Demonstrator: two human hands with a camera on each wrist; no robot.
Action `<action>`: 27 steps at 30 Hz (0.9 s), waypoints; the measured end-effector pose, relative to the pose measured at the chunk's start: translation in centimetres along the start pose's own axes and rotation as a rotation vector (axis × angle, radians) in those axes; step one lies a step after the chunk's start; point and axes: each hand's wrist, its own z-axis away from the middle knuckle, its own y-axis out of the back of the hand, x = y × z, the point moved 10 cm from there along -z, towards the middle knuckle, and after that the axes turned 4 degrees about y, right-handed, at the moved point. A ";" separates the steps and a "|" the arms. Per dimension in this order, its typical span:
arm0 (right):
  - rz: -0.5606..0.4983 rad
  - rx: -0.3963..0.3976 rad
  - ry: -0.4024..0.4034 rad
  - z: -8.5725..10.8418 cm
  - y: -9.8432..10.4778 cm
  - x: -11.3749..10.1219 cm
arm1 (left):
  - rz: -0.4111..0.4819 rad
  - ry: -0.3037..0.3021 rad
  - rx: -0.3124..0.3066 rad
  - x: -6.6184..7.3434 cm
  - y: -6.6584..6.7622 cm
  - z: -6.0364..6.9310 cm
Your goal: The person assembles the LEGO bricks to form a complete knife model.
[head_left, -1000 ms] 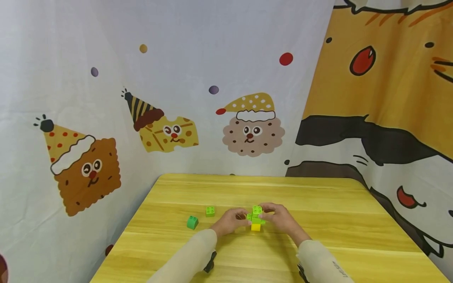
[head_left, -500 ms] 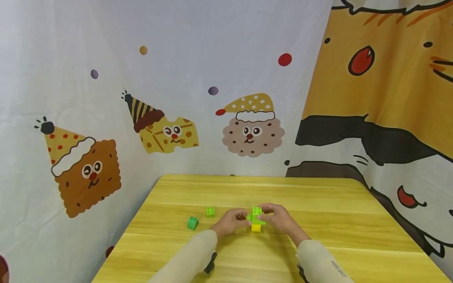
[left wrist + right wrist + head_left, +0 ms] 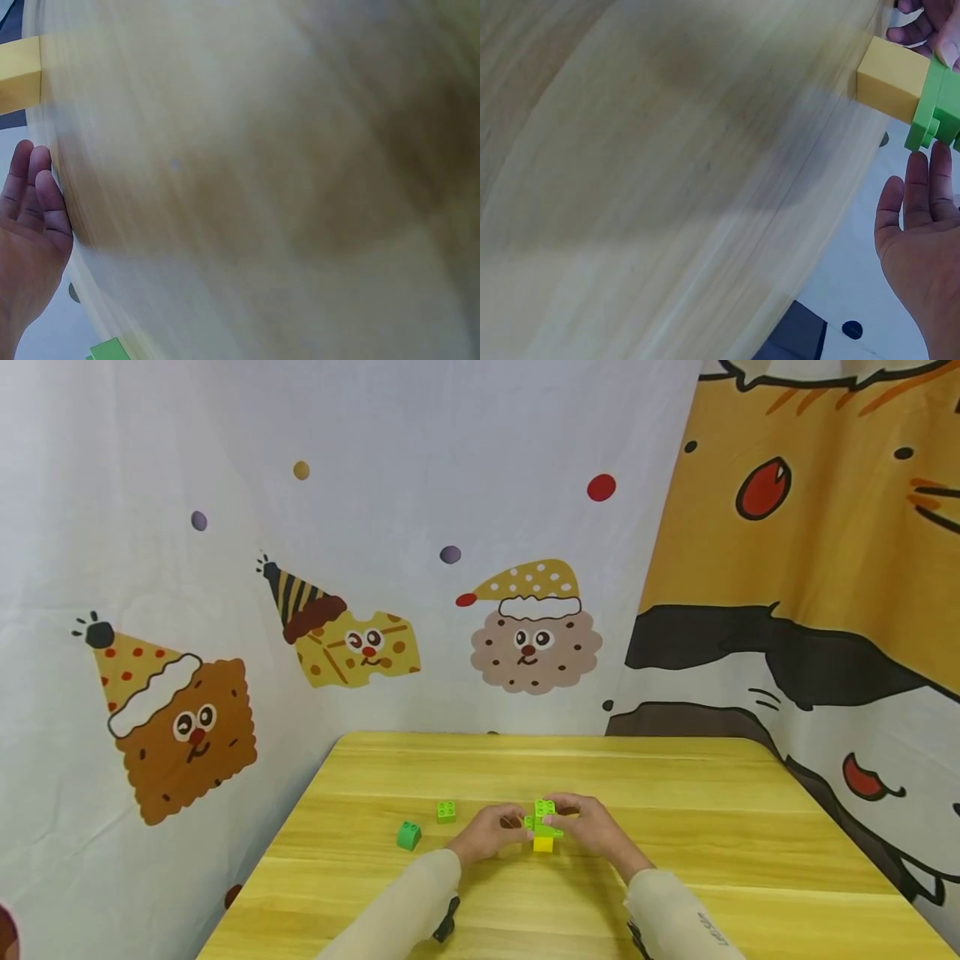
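The left hand [image 3: 487, 832] and right hand [image 3: 594, 823] each have a narrow grip on the block tower [image 3: 543, 831], midway between the left and right edges of the surface [image 3: 712, 827], maybe to fit it tight, so next might need a gentle, straight push.

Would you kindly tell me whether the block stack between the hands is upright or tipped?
Upright: the yellow block sits lowest, and the top green block has its studs facing up.
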 end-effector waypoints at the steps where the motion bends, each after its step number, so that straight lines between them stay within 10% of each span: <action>1: 0.008 -0.009 0.015 0.0 0.0 -0.2 | -0.001 0.001 0.001 0.0 0.0 0.0; 27: -0.062 -0.057 0.024 0.3 -0.7 0.3 | -0.025 -0.013 0.016 0.2 0.1 0.1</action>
